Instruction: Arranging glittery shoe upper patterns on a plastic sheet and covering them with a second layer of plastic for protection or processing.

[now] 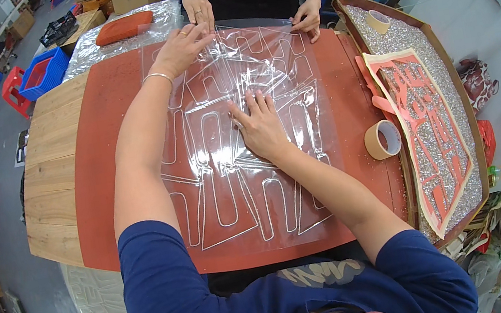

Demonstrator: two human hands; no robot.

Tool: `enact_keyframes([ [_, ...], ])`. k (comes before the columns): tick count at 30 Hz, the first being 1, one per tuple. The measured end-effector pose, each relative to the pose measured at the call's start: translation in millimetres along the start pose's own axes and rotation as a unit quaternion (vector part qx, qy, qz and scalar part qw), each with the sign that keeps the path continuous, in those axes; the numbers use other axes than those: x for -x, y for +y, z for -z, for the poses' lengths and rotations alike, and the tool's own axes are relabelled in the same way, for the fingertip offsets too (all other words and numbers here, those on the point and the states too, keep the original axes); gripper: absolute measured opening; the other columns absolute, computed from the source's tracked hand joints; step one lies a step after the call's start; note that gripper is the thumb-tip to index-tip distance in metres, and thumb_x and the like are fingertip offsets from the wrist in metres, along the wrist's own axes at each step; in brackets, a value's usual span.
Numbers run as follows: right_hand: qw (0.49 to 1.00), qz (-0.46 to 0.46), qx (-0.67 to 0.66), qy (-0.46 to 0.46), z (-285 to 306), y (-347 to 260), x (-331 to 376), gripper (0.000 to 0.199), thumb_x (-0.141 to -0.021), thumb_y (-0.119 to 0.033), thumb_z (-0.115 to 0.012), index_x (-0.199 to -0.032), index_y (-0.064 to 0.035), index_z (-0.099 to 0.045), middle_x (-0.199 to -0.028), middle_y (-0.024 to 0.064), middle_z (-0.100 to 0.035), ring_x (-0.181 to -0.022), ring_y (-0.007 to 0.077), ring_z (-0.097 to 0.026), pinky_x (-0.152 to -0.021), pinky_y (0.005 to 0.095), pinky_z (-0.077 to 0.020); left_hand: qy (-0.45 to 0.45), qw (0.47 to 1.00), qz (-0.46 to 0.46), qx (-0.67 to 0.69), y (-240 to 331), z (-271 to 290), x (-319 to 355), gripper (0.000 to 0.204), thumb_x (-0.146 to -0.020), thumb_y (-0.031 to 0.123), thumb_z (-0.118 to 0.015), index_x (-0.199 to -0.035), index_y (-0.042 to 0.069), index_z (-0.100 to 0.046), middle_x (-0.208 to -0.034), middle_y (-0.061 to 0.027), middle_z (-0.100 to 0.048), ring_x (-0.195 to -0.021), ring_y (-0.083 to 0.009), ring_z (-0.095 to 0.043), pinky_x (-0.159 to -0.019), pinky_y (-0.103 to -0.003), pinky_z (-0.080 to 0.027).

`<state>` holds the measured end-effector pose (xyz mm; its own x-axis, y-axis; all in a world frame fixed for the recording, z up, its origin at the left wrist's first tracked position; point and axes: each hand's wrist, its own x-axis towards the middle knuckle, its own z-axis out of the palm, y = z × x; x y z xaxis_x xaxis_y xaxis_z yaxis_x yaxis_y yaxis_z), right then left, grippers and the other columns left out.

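Note:
A clear plastic sheet (pixel 227 213) with shiny outlined shapes lies over a red-brown board (pixel 110 147). My right hand (pixel 264 129) rests flat on the sheet's middle, fingers spread. At the sheet's far left edge is my left hand (pixel 179 52), its fingers stretched toward the right and holding nothing that I can see. Close by it, a co-worker's hand (pixel 198 7) reaches down to the far edge. The co-worker's other hand (pixel 306 16) has its fingers at the far right corner of the sheet.
A roll of tan tape (pixel 383 139) stands on the board's right side. Beyond it, a tray of glittery grains (pixel 438 52) holds an orange cut-out panel (pixel 377 79) and another tape roll (pixel 378 22). Blue crates (pixel 45 75) and a red stool (pixel 14 93) stand at the left.

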<state>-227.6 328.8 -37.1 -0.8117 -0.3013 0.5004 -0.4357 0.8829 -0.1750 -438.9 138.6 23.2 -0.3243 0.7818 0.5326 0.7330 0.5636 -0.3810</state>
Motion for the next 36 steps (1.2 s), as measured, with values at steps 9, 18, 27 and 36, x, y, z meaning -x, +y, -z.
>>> enact_keyframes([
  [9,0.999,0.014,-0.009,0.028,-2,-2,1,0.044,-0.088,-0.022,-0.055,-0.131,-0.0159,-0.05,-0.128,0.0327,-0.046,-0.12,0.0521,-0.041,-0.102,0.0599,-0.0279,-0.32,0.943,0.086,-0.036,14,-3,-15,0.022,-0.083,0.017,-0.055,-0.089,0.007,-0.073,-0.103,-0.0101,-0.068,-0.114,-0.0248,-0.055,-0.1,-0.043,-0.039],
  [18,0.987,0.082,-0.128,0.054,54,30,52,0.044,-0.085,-0.014,-0.06,-0.128,-0.0113,-0.052,-0.126,0.0214,-0.051,-0.118,0.0393,-0.049,-0.103,0.049,-0.0345,-0.245,0.969,0.023,-0.033,74,77,49,0.014,-0.079,0.016,-0.058,-0.078,0.008,-0.07,-0.086,-0.011,-0.069,-0.097,-0.0266,-0.062,-0.085,-0.039,-0.044],
  [27,0.988,0.114,-0.088,0.048,67,29,68,0.044,-0.085,-0.019,-0.06,-0.128,-0.0121,-0.054,-0.127,0.0196,-0.053,-0.115,0.0364,-0.051,-0.102,0.0455,-0.0369,-0.235,0.969,0.062,0.034,34,84,-12,0.012,-0.082,0.012,-0.058,-0.084,0.008,-0.069,-0.104,-0.0133,-0.063,-0.103,-0.0241,-0.06,-0.084,-0.036,-0.049],
  [36,0.985,0.115,-0.11,0.07,69,35,72,0.046,-0.082,-0.018,-0.062,-0.127,-0.0129,-0.055,-0.124,0.018,-0.055,-0.116,0.0353,-0.052,-0.101,0.0464,-0.0385,-0.441,0.893,0.003,-0.086,-17,103,-61,0.02,-0.085,0.018,-0.056,-0.092,0.009,-0.072,-0.102,-0.0073,-0.068,-0.11,-0.0185,-0.059,-0.087,-0.035,-0.046],
])
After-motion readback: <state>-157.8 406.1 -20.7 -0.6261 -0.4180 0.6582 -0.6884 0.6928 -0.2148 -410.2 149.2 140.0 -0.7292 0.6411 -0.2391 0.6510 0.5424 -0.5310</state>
